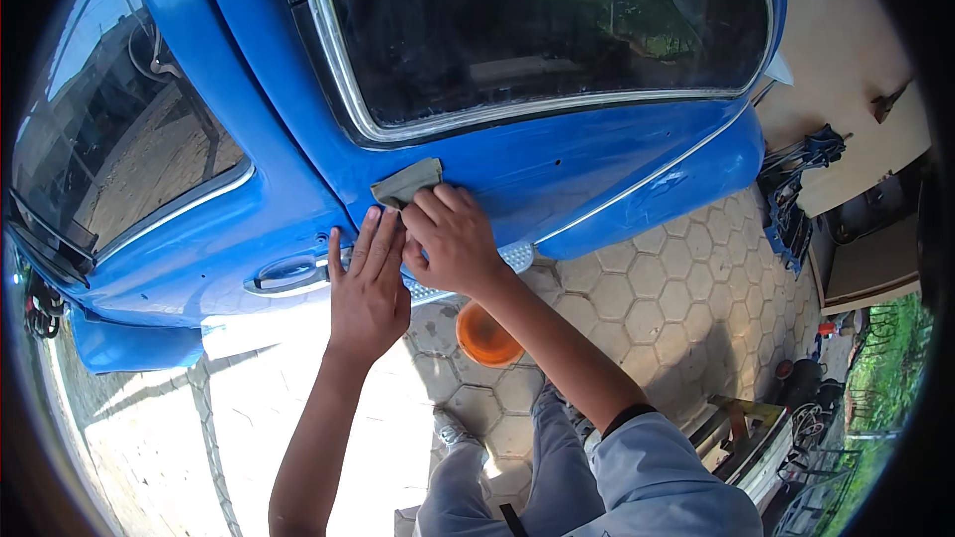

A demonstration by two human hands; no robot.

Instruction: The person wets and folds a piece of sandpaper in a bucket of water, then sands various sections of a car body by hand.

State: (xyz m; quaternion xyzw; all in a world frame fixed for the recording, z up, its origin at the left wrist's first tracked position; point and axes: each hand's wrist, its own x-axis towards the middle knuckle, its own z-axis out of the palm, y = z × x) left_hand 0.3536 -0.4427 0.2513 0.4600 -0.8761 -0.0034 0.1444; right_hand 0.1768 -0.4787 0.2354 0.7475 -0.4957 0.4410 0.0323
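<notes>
A blue car (517, 154) with chrome trim fills the upper part of the view. My right hand (456, 244) has its fingers curled on a small grey-green folded sheet (410, 181) that looks like sandpaper, pressed against the body panel below the rear side window (537, 30). Beside it, my left hand (368, 283) rests on the panel with fingers stretched out, their tips just under the sheet's lower edge. The chrome door handle (284, 276) is to the left of that hand. My fingers hide part of the panel and of the sheet.
An orange bucket (487, 334) stands on hexagonal paving (647, 283) by my feet, below my right forearm. A perforated metal running board (517, 258) juts from the car's lower side. Wooden furniture (863, 273) and assorted equipment stand at the far right.
</notes>
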